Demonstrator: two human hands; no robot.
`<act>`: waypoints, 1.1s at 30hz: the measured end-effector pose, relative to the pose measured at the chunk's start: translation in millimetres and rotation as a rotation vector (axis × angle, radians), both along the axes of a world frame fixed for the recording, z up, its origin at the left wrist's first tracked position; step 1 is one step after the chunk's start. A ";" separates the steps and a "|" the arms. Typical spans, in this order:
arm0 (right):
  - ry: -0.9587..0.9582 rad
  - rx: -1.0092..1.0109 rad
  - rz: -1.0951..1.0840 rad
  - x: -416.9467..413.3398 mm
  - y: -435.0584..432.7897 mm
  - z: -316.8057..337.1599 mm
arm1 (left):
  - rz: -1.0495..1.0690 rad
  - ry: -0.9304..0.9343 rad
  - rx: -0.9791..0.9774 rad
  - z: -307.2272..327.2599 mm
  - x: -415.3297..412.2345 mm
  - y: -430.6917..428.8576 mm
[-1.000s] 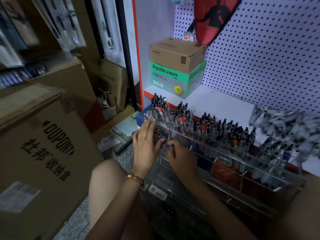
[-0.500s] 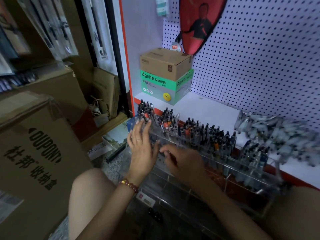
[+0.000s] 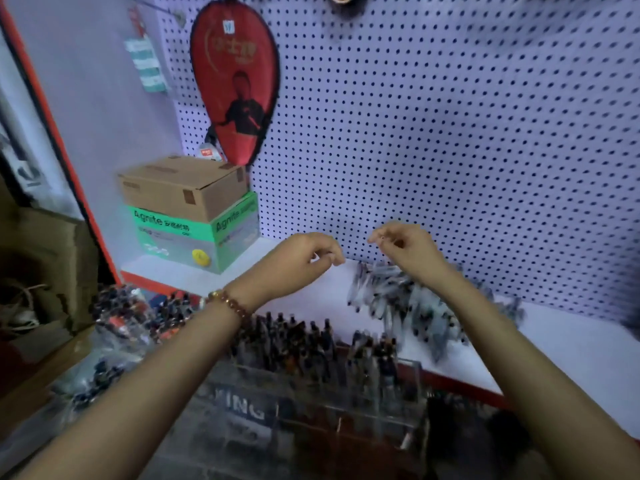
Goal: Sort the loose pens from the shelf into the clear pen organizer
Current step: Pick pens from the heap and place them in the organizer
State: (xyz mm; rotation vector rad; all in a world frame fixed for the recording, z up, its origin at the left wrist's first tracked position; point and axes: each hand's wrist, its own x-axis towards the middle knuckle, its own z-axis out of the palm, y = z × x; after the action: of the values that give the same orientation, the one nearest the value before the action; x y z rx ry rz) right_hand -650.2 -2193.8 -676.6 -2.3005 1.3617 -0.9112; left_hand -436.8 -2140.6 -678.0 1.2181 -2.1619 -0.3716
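Observation:
Loose grey-and-black pens [image 3: 398, 299] lie heaped on the white shelf [image 3: 571, 351] below the pegboard. The clear pen organizer [image 3: 346, 393] stands in front of the shelf edge, its rows packed with upright dark pens. My left hand [image 3: 308, 258] hovers above the shelf left of the heap, fingers loosely curled and holding nothing. My right hand [image 3: 405, 247] hangs just over the heap with thumb and forefinger close together; motion blur hides whether anything is between them.
A brown carton [image 3: 183, 188] sits on a green box [image 3: 197, 233] at the shelf's left end. A red paddle cover [image 3: 235, 81] hangs on the pegboard [image 3: 450, 133]. Cardboard boxes [image 3: 45, 244] stand at far left.
Both hands have left the organizer's front rows and risen up and back over the shelf, near the pen heap. The view has tilted upward.

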 end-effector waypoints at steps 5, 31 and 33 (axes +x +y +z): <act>0.524 0.048 -0.054 -24.6 -60.0 -41.9 | 0.033 -0.079 0.044 -14.6 -22.3 -28.3; -0.014 -0.487 0.221 19.0 4.7 -21.3 | -0.013 0.685 0.326 -13.0 -18.1 -19.2; -0.007 -0.473 0.240 20.7 3.9 -23.1 | -0.036 0.679 0.347 -14.4 -16.7 -19.0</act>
State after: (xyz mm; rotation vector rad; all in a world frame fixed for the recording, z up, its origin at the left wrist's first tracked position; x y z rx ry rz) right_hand -629.4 -2189.9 -699.8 -2.7218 0.9049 -1.2624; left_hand -453.4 -2159.6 -692.4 1.0252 -1.5650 -1.0431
